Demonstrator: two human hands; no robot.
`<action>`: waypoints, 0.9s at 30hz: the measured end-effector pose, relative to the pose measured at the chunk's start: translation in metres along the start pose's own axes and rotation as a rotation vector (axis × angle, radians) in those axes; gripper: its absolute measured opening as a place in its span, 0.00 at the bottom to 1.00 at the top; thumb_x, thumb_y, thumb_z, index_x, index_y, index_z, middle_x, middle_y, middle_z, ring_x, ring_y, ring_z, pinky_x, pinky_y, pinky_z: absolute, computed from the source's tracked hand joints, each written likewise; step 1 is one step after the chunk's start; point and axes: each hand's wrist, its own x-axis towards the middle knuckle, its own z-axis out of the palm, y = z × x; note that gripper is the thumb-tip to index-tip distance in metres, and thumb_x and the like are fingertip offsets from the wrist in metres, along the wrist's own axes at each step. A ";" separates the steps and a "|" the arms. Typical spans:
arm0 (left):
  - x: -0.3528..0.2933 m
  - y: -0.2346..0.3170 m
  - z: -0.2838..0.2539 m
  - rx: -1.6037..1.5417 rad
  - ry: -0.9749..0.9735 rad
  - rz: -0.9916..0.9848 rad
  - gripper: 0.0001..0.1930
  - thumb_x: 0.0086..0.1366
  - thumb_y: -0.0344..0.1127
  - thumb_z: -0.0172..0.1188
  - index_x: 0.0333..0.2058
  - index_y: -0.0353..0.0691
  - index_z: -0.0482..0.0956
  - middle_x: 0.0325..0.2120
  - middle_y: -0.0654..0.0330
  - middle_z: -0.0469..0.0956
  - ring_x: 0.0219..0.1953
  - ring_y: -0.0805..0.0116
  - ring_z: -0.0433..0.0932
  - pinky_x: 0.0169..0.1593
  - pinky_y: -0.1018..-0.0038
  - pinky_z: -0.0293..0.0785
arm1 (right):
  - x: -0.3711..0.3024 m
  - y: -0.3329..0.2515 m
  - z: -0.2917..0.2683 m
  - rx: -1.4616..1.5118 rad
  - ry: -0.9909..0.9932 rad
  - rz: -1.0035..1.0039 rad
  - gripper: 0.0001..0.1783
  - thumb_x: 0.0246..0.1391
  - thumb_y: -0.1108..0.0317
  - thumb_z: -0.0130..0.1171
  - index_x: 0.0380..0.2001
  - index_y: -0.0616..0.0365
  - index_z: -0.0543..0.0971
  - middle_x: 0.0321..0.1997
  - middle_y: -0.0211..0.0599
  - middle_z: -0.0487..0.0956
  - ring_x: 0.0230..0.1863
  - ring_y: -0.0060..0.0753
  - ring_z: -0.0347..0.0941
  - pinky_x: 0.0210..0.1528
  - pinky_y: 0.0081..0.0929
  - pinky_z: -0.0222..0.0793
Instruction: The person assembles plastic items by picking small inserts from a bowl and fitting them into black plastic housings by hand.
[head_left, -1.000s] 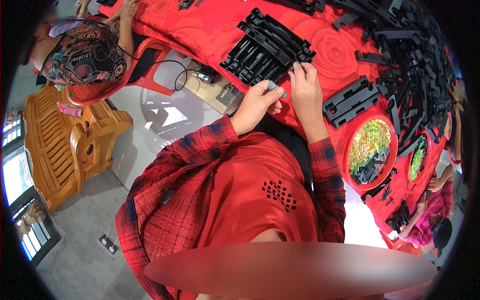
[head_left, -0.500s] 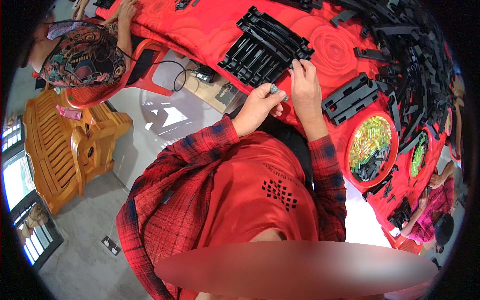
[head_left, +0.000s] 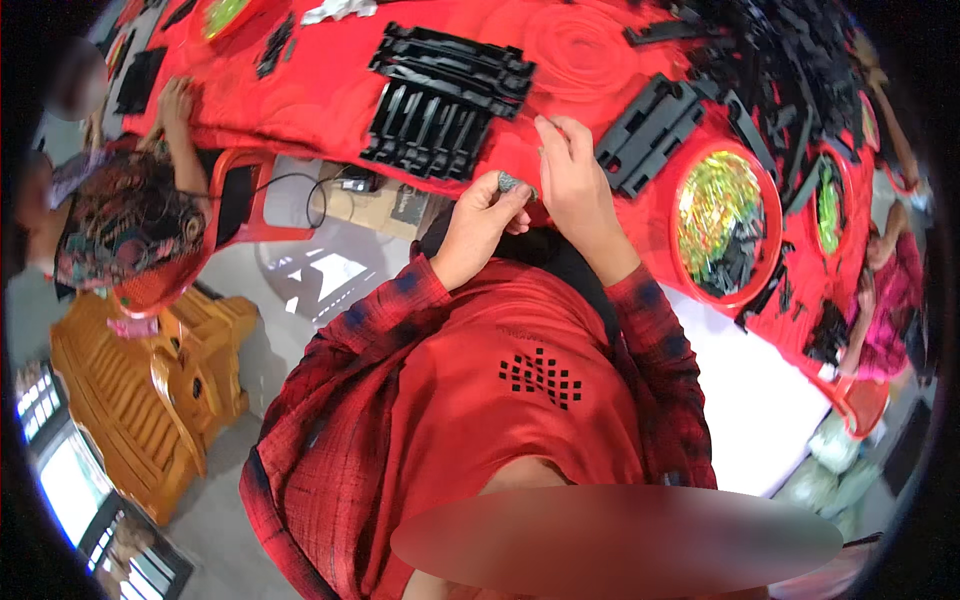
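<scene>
My left hand (head_left: 472, 228) is closed, thumb pressed against curled fingers. A rough grey band or wrap (head_left: 511, 184) shows at its index finger; anything inside the grip is hidden. Just to its right, my right hand (head_left: 577, 188) is raised with thumb and fingertips drawn together in a pinch. What that pinch holds, if anything, is too small to make out. Beyond both hands lie black slotted plastic parts (head_left: 428, 128), set side by side in two rows on the red tablecloth (head_left: 335, 90). Neither hand touches them.
Right of my hands lie long black plastic strips (head_left: 650, 135). A red basin (head_left: 776, 230) holds yellow-green and black small pieces, and loose black parts (head_left: 790, 90) pile up behind it. Co-workers sit at left and right. A wooden bench (head_left: 130, 390) stands on the left.
The view has turned, so the table and black parts sit further left in the picture. My right fingertips have come away from the parts' near edge; both hands stay close together.
</scene>
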 end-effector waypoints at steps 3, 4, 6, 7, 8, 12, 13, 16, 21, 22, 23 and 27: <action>0.010 -0.001 0.018 0.051 -0.069 0.092 0.08 0.72 0.36 0.57 0.43 0.39 0.75 0.30 0.66 0.77 0.31 0.77 0.77 0.36 0.78 0.73 | -0.024 0.003 -0.024 0.041 0.062 0.068 0.22 0.52 0.80 0.54 0.53 0.65 0.73 0.53 0.51 0.71 0.46 0.52 0.77 0.45 0.38 0.77; 0.014 0.000 0.024 0.052 -0.087 0.086 0.08 0.72 0.36 0.57 0.43 0.39 0.75 0.30 0.66 0.77 0.31 0.77 0.77 0.36 0.78 0.73 | -0.031 0.003 -0.034 0.009 0.088 0.116 0.21 0.53 0.81 0.54 0.52 0.64 0.73 0.52 0.51 0.72 0.46 0.52 0.77 0.44 0.39 0.77; 0.025 0.001 0.036 0.490 -0.067 0.352 0.12 0.69 0.34 0.59 0.47 0.35 0.73 0.34 0.62 0.78 0.35 0.70 0.78 0.38 0.74 0.74 | -0.047 0.003 -0.046 -0.021 0.179 0.223 0.20 0.54 0.81 0.55 0.52 0.61 0.75 0.47 0.49 0.75 0.46 0.53 0.77 0.43 0.41 0.77; 0.030 0.001 0.043 0.490 -0.080 0.352 0.12 0.69 0.34 0.59 0.47 0.35 0.73 0.34 0.62 0.78 0.35 0.70 0.78 0.38 0.74 0.74 | -0.055 0.003 -0.051 -0.031 0.185 0.229 0.20 0.54 0.81 0.55 0.52 0.61 0.75 0.47 0.49 0.75 0.46 0.53 0.77 0.43 0.41 0.77; 0.037 0.001 0.051 0.690 -0.054 0.525 0.15 0.66 0.32 0.61 0.49 0.34 0.72 0.36 0.57 0.77 0.37 0.64 0.78 0.41 0.71 0.75 | -0.063 0.004 -0.055 -0.046 0.206 0.293 0.20 0.54 0.81 0.55 0.52 0.60 0.75 0.47 0.49 0.75 0.46 0.53 0.76 0.43 0.41 0.77; 0.064 0.006 0.082 1.049 0.003 0.830 0.23 0.61 0.31 0.63 0.52 0.29 0.69 0.40 0.44 0.75 0.45 0.47 0.74 0.49 0.60 0.72 | -0.091 0.007 -0.057 -0.061 0.218 0.397 0.21 0.54 0.82 0.55 0.52 0.59 0.75 0.45 0.49 0.75 0.45 0.54 0.76 0.43 0.43 0.76; 0.069 0.006 0.090 1.121 0.033 0.796 0.23 0.61 0.32 0.63 0.52 0.28 0.69 0.40 0.43 0.75 0.46 0.45 0.73 0.50 0.59 0.71 | -0.097 0.006 -0.057 -0.051 0.195 0.415 0.21 0.54 0.82 0.55 0.52 0.59 0.75 0.45 0.50 0.75 0.44 0.55 0.76 0.43 0.43 0.75; 0.089 -0.002 0.094 1.215 0.090 0.823 0.25 0.61 0.37 0.64 0.51 0.26 0.68 0.39 0.42 0.74 0.44 0.42 0.72 0.48 0.57 0.70 | -0.107 0.001 -0.052 -0.026 0.181 0.421 0.19 0.55 0.82 0.54 0.51 0.61 0.75 0.44 0.50 0.75 0.44 0.56 0.75 0.42 0.43 0.75; 0.102 -0.005 0.092 1.194 0.116 0.870 0.25 0.62 0.40 0.64 0.50 0.28 0.70 0.39 0.41 0.75 0.42 0.42 0.72 0.47 0.55 0.70 | -0.112 0.000 -0.048 0.032 0.205 0.536 0.19 0.58 0.81 0.53 0.53 0.64 0.72 0.44 0.52 0.75 0.45 0.56 0.75 0.44 0.44 0.73; 0.104 -0.006 0.090 1.199 0.106 0.851 0.25 0.62 0.40 0.64 0.51 0.29 0.70 0.40 0.41 0.75 0.43 0.42 0.72 0.47 0.55 0.70 | -0.112 0.001 -0.047 0.031 0.210 0.536 0.19 0.58 0.81 0.53 0.53 0.64 0.72 0.44 0.52 0.75 0.45 0.56 0.75 0.44 0.44 0.73; 0.105 -0.007 0.088 1.199 0.104 0.856 0.25 0.62 0.40 0.64 0.51 0.29 0.70 0.40 0.41 0.75 0.43 0.42 0.72 0.47 0.55 0.70 | -0.111 0.002 -0.045 0.063 0.232 0.606 0.19 0.59 0.79 0.52 0.54 0.64 0.71 0.44 0.52 0.75 0.45 0.57 0.74 0.44 0.44 0.73; 0.103 -0.010 0.084 1.154 0.133 0.826 0.25 0.62 0.36 0.62 0.54 0.27 0.68 0.40 0.40 0.75 0.44 0.42 0.72 0.49 0.56 0.69 | -0.096 0.008 -0.044 0.098 0.196 0.748 0.20 0.62 0.72 0.52 0.57 0.67 0.68 0.44 0.55 0.74 0.44 0.59 0.74 0.41 0.47 0.72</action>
